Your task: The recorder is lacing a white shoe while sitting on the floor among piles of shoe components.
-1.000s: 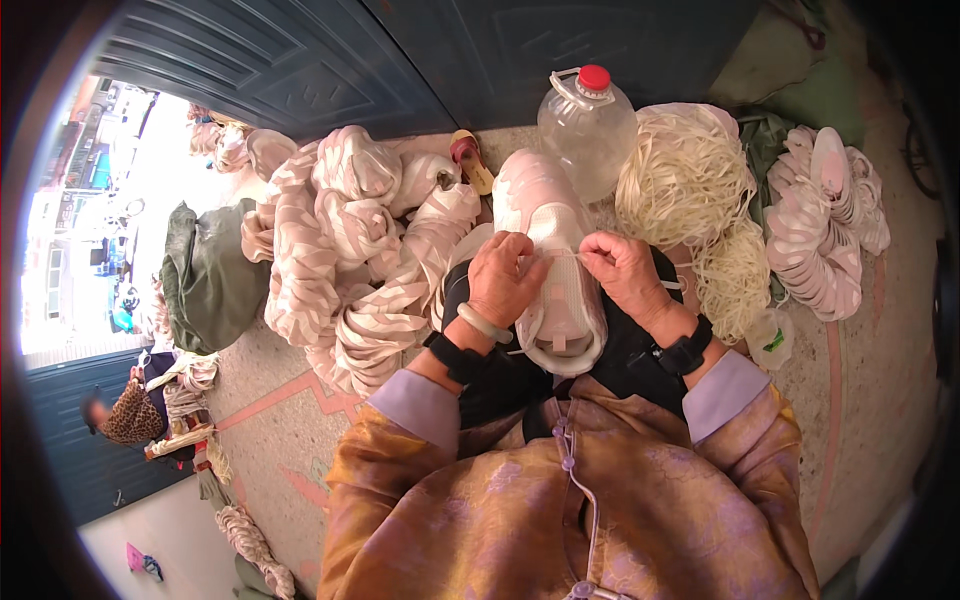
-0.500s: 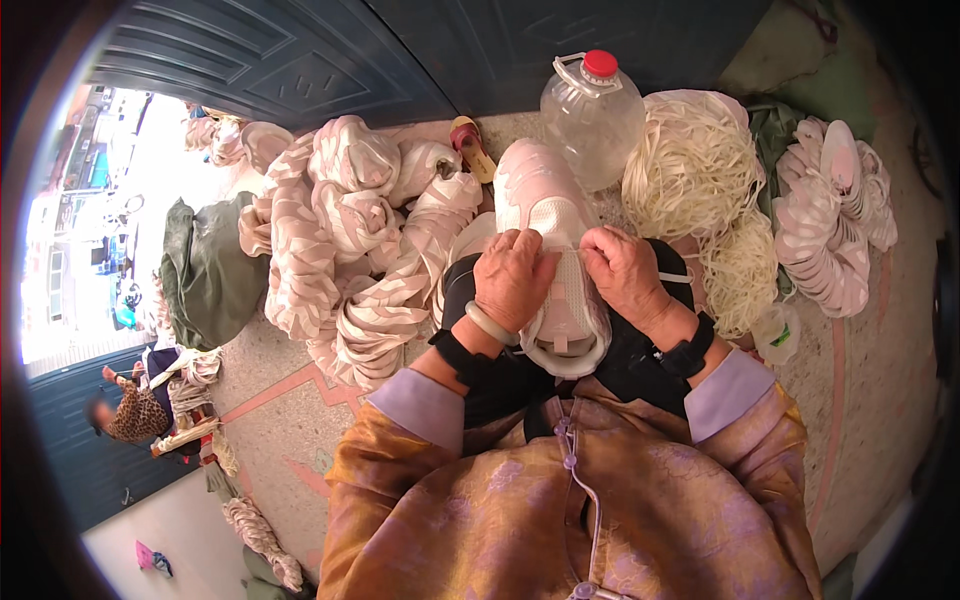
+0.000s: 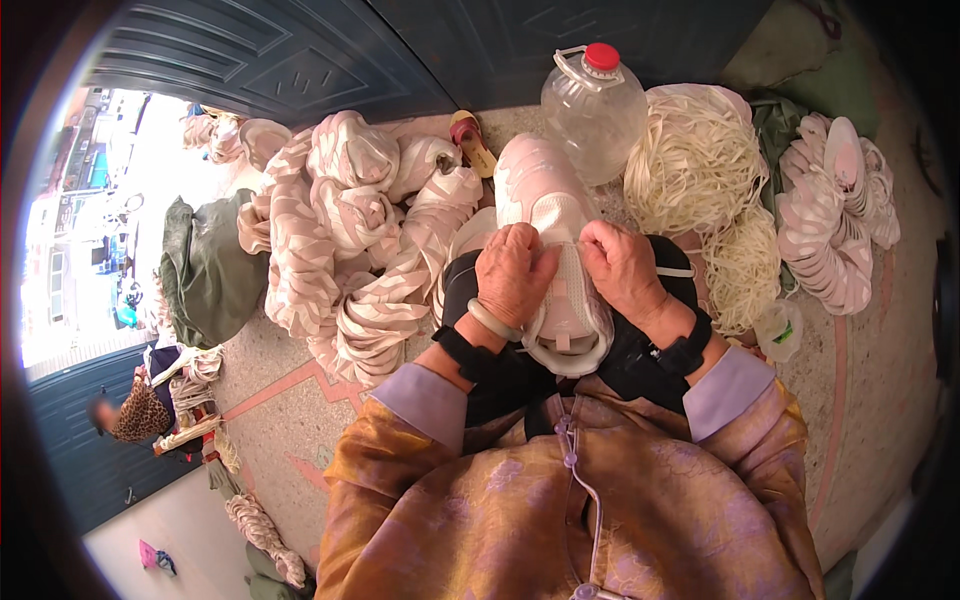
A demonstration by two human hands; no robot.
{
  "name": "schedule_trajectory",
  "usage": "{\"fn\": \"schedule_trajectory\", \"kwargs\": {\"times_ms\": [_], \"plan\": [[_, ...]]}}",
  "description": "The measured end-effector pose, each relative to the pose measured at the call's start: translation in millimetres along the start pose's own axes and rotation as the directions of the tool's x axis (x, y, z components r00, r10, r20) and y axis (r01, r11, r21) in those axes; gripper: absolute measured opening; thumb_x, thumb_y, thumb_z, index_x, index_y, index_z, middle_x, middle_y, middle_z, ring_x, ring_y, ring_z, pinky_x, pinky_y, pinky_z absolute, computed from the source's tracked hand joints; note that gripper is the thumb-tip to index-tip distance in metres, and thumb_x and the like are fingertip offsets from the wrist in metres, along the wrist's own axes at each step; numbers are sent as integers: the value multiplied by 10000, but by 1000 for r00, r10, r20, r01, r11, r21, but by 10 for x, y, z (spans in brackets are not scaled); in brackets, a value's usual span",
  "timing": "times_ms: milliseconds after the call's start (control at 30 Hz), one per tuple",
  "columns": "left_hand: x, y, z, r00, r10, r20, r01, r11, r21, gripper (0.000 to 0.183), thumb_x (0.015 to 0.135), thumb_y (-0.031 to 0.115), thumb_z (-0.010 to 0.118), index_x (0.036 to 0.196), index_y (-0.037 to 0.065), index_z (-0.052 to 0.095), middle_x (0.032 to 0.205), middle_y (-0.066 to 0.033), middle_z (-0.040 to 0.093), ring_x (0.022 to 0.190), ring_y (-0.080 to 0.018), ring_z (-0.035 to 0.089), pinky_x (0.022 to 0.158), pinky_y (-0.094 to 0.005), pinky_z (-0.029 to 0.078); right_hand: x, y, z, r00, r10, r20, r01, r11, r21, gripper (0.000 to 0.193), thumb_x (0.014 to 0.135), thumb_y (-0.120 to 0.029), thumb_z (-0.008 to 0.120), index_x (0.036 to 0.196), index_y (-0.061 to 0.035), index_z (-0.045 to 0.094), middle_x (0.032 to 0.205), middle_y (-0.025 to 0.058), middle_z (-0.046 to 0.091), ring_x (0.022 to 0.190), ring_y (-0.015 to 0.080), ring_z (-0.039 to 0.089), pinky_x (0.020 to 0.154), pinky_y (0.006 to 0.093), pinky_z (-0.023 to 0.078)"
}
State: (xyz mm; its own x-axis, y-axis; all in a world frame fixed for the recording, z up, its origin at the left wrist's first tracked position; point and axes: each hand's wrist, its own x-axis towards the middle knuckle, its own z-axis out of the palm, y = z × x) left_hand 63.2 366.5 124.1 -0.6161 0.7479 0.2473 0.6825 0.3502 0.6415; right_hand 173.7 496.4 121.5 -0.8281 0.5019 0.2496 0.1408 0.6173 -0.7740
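Note:
A pale pink and white sneaker [image 3: 545, 180] rests across my lap on black cloth, toe pointing away from me and heel nearest. My left hand [image 3: 515, 275] is closed at the left edge of its lacing opening, thumb and fingers pinched together. On the opposite edge, my right hand [image 3: 622, 265] pinches in the same way. Between them the white mesh tongue [image 3: 568, 270] shows. A narrow white lace end [image 3: 676, 272] sticks out beyond my right hand. My fingers hide exactly what is pinched along with the sneaker's edges.
Bundled pink-white shoe uppers [image 3: 345, 230] heap at the left beside a dark green sack [image 3: 205, 265]. Ahead stand a clear jug [image 3: 595, 115] with a red cap and a sandal [image 3: 472, 145]. A pile of cream laces [image 3: 695, 165] and more uppers [image 3: 835, 230] lie right. Another person [image 3: 140, 412] sits far left.
Both hands stay at the lacing opening, with only a slight shift of the right hand. The distant person's arm has moved. The whole view has shifted a little.

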Motion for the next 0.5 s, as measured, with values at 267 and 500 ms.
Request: {"fn": "schedule_trajectory", "kwargs": {"times_ms": [267, 500], "plan": [[-11, -27, 3, 996, -65, 62, 68, 996, -52, 257, 737, 187, 704, 793, 53, 492, 725, -113, 549, 709, -315, 547, 645, -400, 435, 21, 38, 24, 998, 54, 29, -55, 998, 37, 47, 802, -81, 566, 766, -64, 540, 694, 134, 613, 670, 366, 600, 574, 427, 469], [-25, -45, 4, 994, -84, 69, 88, 994, -59, 255, 735, 189, 705, 801, 53, 499, 727, -114, 549, 705, -316, 545, 642, -399, 435, 35, 17, 22, 999, -24, 23, 24, 1000, -2, 29, 797, -84, 566, 801, -70, 541, 735, 135, 605, 704, 363, 594, 591, 434, 469]]}}
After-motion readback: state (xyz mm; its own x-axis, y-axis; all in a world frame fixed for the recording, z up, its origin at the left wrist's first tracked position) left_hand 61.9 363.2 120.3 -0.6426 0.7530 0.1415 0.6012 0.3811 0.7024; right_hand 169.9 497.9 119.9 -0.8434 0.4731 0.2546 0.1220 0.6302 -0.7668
